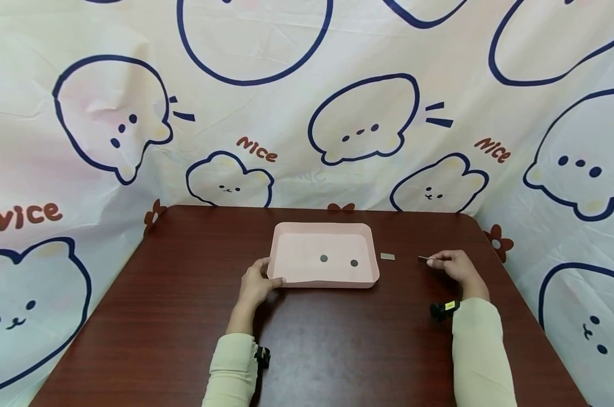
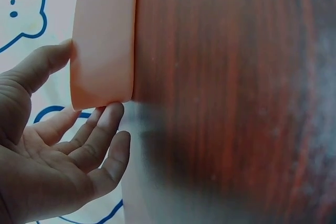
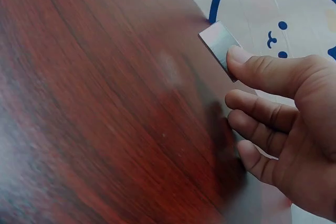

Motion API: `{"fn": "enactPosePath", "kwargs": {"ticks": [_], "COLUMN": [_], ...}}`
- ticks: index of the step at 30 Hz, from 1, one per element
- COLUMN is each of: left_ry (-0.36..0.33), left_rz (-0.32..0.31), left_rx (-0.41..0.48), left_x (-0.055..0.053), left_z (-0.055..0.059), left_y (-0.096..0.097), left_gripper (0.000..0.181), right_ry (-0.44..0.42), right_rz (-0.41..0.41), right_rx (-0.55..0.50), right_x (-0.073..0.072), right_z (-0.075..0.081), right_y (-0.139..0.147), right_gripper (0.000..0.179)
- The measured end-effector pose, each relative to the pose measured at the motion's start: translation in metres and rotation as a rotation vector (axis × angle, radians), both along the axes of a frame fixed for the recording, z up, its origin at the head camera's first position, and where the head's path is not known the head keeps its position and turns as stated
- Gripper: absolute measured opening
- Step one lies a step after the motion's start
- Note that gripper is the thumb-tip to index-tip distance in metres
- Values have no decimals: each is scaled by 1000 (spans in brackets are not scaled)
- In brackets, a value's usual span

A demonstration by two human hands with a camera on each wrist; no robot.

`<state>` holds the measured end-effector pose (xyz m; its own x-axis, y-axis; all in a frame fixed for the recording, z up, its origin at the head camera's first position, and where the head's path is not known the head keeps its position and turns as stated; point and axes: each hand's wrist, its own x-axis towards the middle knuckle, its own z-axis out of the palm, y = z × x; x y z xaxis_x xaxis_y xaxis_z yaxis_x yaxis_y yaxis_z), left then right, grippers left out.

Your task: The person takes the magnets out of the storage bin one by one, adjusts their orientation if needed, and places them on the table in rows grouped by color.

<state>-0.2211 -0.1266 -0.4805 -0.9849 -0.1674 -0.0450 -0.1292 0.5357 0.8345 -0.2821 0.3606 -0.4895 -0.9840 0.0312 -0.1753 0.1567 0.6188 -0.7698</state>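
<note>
Pink and shallow, the tray (image 1: 301, 243) sits on the table (image 1: 347, 350), my left hand (image 1: 256, 284) gripping its corner at eight o'clock, thumb on the near rim, fingertips against the end wall. Two grey discs lie apart in it: one disc (image 1: 324, 258) near the middle, the other disc (image 1: 354, 263) at that one's three o'clock. Just outside the tray, at its three o'clock, a silvery bar (image 1: 387, 256) lies on the table. Farther out the same way, my right hand (image 1: 456, 265) pinches a second bar (image 3: 218, 41), thumb pressed on its shiny face. In the head view that one juts towards nine o'clock. A patterned cloth (image 1: 286, 118) hangs beyond, at twelve.
</note>
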Motion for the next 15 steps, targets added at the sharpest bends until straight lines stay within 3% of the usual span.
{"fn": "enactPosePath", "kwargs": {"ticks": [8,15], "left_ry": [7,7], "left_rz": [-2,-8], "left_rx": [3,7], "left_x": [1,0], "left_z": [0,0], "left_y": [0,-1], "left_gripper": [67,66], "right_ry": [-40,10], "right_rz": [9,54], "right_rx": [23,102], "right_x": [-4,-6], "right_z": [3,-1], "right_y": [5,7], "right_gripper": [30,21]}}
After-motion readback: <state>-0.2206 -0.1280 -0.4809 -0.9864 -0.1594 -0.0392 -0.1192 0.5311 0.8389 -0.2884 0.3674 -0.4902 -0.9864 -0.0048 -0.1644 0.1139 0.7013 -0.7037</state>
